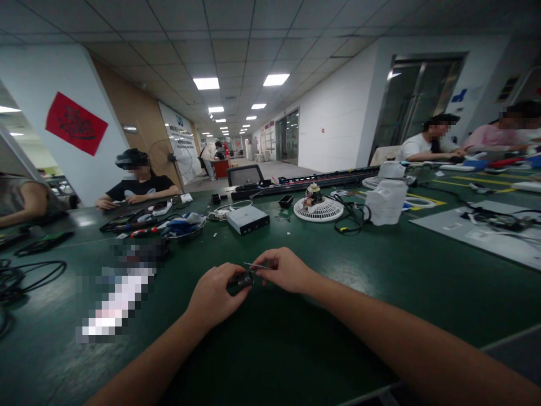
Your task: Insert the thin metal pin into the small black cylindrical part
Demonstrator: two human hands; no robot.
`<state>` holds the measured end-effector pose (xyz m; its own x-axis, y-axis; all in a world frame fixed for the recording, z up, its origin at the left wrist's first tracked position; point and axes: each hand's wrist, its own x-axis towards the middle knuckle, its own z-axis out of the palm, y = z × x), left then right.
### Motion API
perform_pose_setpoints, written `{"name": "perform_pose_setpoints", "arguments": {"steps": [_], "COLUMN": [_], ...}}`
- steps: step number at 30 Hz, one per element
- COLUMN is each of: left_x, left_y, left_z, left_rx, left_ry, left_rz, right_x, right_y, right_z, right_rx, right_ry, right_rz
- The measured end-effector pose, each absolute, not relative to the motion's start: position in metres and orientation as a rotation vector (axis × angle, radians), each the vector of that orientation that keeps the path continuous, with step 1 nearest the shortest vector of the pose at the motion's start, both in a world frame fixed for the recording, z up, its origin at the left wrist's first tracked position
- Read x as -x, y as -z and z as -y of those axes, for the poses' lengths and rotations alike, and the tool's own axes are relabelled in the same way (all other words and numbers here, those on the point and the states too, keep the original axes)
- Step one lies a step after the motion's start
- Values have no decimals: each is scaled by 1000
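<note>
Close to the middle of the green table (338,338), my left hand (215,296) grips a small dark cylindrical part (244,280) between thumb and fingers. My right hand (287,269) is closed on a thin metal rod (258,266), pinched at the fingertips beside the open end of the dark part. Whether the rod touches that part I cannot tell. Beyond my hands lies a silver-grey optical disc drive (248,219).
A white fan grille with a motor (318,207) and a white plastic housing (385,202) stand at back right. A bowl of blue items (183,225) sits left. Black cables (29,282) lie far left. A person in black (141,183) sits across the table.
</note>
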<state>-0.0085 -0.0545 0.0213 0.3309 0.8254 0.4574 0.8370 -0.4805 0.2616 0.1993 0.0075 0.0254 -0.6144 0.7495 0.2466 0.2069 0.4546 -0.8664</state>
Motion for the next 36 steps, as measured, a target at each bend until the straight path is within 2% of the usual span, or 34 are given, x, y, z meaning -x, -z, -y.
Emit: {"name": "perform_pose_setpoints", "arguments": {"steps": [12,18,28,36], "left_x": [9,8,11,14], "left_y": [-22,-23,-24,-26], "left_z": [56,57,58,57], "left_rx": [2555,2611,2699,2724], "left_ry": [898,877,818,870], "left_rz": [1559,1491,1316,1209], "right_x": [-199,-201,-199,-194], "right_y": [-26,-36,-24,-18], "right_z": [-4,0,-5,-7], "right_rx": [902,804,959,899], "right_ry": [-1061,-795,-1063,-1556], "right_rz": [2104,2233,2143,1955]}}
